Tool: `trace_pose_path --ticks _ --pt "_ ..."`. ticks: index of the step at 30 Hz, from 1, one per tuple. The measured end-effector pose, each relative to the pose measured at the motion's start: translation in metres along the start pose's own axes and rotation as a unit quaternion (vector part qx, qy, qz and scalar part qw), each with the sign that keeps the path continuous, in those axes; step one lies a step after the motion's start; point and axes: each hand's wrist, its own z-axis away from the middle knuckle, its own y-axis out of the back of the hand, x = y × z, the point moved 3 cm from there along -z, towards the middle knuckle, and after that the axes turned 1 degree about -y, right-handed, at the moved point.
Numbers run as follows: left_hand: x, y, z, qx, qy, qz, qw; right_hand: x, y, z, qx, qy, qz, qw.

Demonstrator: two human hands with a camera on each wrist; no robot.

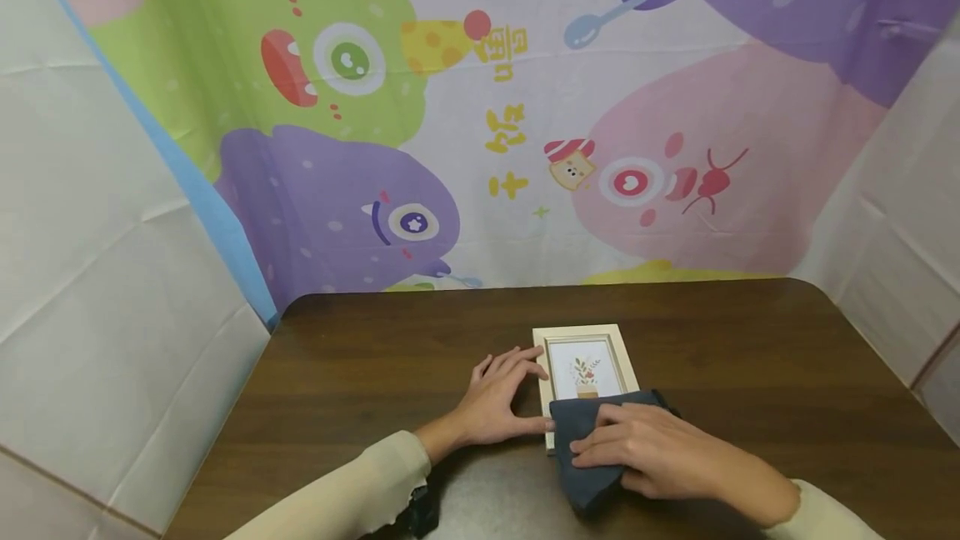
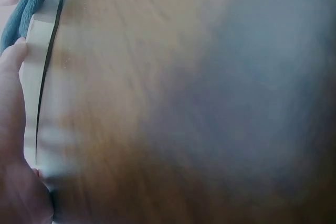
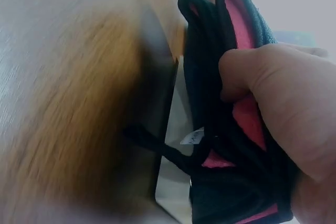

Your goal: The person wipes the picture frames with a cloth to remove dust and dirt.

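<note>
A cream picture frame (image 1: 539,340) lies on the dark wooden table, its picture of a potted plant facing up. Over its lower part is a folded dark blue cloth (image 1: 581,482). My right hand (image 1: 667,452) grips this cloth from above and holds it against the frame. In the right wrist view the cloth (image 3: 210,87) shows pink inner folds, a hanging loop and a small white label, with the thumb tucked into a fold. My left hand (image 1: 491,402) touches the frame's left side, fingers and thumb spread apart. The left wrist view shows the thumb against the frame's edge (image 2: 34,87).
The brown table (image 1: 360,373) extends around the frame. A curtain (image 1: 517,232) with cartoon monsters hangs behind the table's far edge. Pale panels (image 1: 127,273) stand at the left and right sides. A black object (image 1: 420,515) shows beneath the left sleeve.
</note>
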Motion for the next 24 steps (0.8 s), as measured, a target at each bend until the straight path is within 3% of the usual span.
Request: trace_pose_path --ticks 9,15,24 --pt "0.001 0.001 0.001 0.007 -0.003 -0.001 1.0 0.013 0.01 0.035 0.016 -0.046 -0.071 0.9963" --pt "0.001 0.001 0.001 0.007 0.001 -0.003 1.0 0.018 0.016 0.053 0.013 -0.079 -0.073 0.9941" --pt "0.001 -0.001 0.0 0.011 -0.004 -0.004 0.9999 0.017 0.011 0.048 0.021 -0.075 -0.062 0.995"
